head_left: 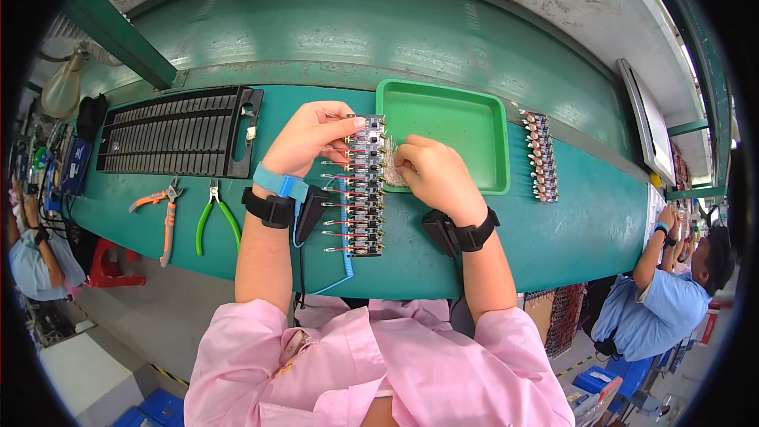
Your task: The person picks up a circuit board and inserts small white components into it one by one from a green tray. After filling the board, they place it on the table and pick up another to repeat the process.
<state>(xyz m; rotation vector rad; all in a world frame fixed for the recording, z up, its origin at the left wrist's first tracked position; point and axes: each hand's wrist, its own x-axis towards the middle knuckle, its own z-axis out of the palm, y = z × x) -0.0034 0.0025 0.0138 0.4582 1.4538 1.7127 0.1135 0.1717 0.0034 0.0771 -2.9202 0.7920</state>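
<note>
A long strip of joined circuit boards (366,198) lies lengthwise before me, with short red wires sticking out along its left side. My left hand (307,138) grips its far end, thumb on top. To the right, the fingers of my right hand (439,175) are pinched together over the near left corner of a shallow green tray (507,150). They touch a small heap of thin, pale wire-like pieces (392,164). Whatever sits between those fingertips is hidden. A blue band with a coiled cord (348,265) is on my left wrist, and black straps circle both wrists.
Left on the green bench are a black slotted rack (174,134), orange-handled cutters (168,221) and green-handled pliers (217,217). Another board strip (541,158) lies right of the tray. Co-workers in blue sit at both sides, one at the right (656,308).
</note>
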